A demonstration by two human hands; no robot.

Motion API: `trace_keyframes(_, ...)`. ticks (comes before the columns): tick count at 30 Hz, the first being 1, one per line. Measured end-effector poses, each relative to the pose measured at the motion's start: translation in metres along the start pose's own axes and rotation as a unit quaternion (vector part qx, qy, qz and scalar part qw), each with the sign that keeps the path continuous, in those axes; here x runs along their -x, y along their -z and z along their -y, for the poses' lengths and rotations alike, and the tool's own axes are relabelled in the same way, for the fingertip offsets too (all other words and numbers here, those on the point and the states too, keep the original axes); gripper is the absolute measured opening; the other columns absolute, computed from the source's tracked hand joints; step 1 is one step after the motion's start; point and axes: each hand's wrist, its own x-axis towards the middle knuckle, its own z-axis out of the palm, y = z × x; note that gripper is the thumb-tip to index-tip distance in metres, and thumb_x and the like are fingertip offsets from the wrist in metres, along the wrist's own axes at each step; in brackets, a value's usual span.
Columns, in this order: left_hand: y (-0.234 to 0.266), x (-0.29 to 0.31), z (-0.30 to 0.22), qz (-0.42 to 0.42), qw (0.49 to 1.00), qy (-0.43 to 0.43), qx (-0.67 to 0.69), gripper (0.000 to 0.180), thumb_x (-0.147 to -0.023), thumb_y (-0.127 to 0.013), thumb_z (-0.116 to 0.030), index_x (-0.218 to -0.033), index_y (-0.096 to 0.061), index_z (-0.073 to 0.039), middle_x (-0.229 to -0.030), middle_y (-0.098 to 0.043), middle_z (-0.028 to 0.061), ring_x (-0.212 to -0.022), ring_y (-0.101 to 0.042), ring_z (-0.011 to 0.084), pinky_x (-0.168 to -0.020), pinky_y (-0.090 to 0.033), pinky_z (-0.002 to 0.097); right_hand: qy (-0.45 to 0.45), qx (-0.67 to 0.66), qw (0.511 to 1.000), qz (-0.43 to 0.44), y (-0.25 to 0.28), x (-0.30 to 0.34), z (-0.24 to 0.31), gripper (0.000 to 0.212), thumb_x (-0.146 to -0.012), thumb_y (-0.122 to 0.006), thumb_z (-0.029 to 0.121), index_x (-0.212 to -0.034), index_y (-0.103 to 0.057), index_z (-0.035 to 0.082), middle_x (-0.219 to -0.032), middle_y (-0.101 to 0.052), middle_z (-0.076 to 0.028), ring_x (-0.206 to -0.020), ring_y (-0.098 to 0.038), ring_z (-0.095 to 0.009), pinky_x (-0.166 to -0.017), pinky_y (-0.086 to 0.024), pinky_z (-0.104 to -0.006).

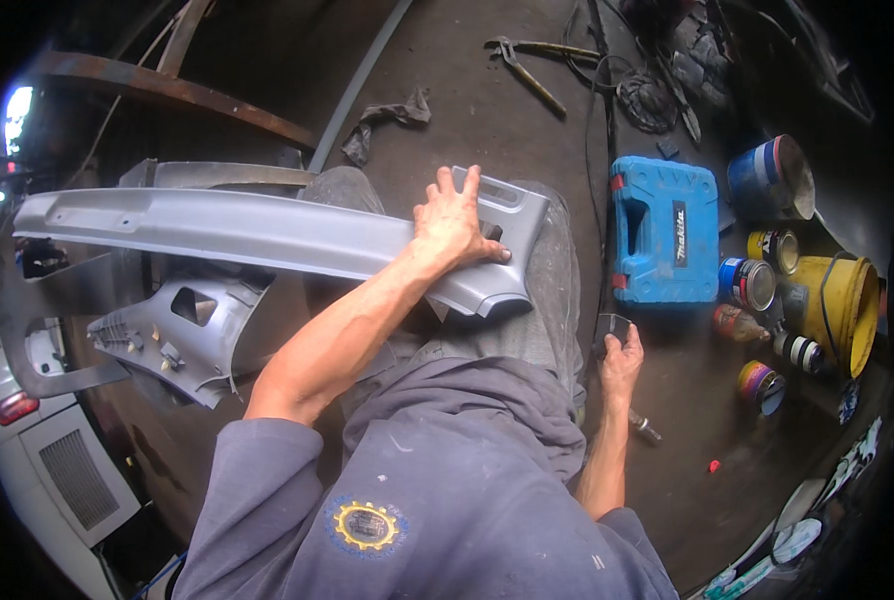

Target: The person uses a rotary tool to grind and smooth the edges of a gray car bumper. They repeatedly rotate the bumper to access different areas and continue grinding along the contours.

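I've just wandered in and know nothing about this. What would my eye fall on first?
Probably the long silver-grey panel reaching across the person's legs and out to the left, with the left hand spread on its wider right end. Next, the bright blue case on the floor to the right of the legs, and the yellow bucket farther right, beside several cans.

Shows a blue tool case [665, 230] on the dark floor [527, 140] near several cans [747, 284] and a yellow bucket [819, 300], open pliers [533, 80] and a crumpled rag [392, 115] farther ahead, and a white vehicle [52, 412] at far left.
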Motion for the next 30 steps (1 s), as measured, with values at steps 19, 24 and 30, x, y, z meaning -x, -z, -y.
trace_keyframes(19,-0.003,-0.025,0.022,-0.104,0.959,0.040,0.259,0.073,-0.083,-0.068,-0.027,-0.146,-0.045,0.000,-0.125,-0.064,0.0312,-0.122,-0.061,0.0413,-0.107,-0.046,0.0430,0.263,0.378,0.884,0.089,-0.153,-0.039,0.151,0.025,-0.085,-0.074,0.025,-0.101,-0.071,0.006,-0.093,-0.070,-0.016,-0.084,-0.069,-0.039,-0.074,-0.054,-0.0465)
trace_keyframes(24,-0.010,-0.026,0.024,-0.122,0.960,0.016,0.251,0.066,-0.085,-0.068,-0.025,-0.143,-0.049,-0.001,-0.114,-0.070,0.0266,-0.111,-0.067,0.0406,-0.099,-0.051,0.0453,0.291,0.456,0.835,0.095,-0.169,-0.045,0.152,0.026,-0.084,-0.073,0.023,-0.104,-0.067,0.008,-0.092,-0.070,-0.018,-0.080,-0.070,-0.040,-0.071,-0.057,-0.0500)
trace_keyframes(30,-0.012,-0.025,0.021,-0.125,0.953,-0.032,0.275,0.061,-0.087,-0.068,-0.022,-0.143,-0.050,-0.003,-0.116,-0.068,0.0280,-0.111,-0.065,0.0428,-0.098,-0.051,0.0471,0.308,0.524,0.787,0.103,-0.186,-0.057,0.155,0.024,-0.083,-0.072,0.021,-0.103,-0.068,0.007,-0.092,-0.070,-0.016,-0.079,-0.071,-0.041,-0.071,-0.057,-0.0496)
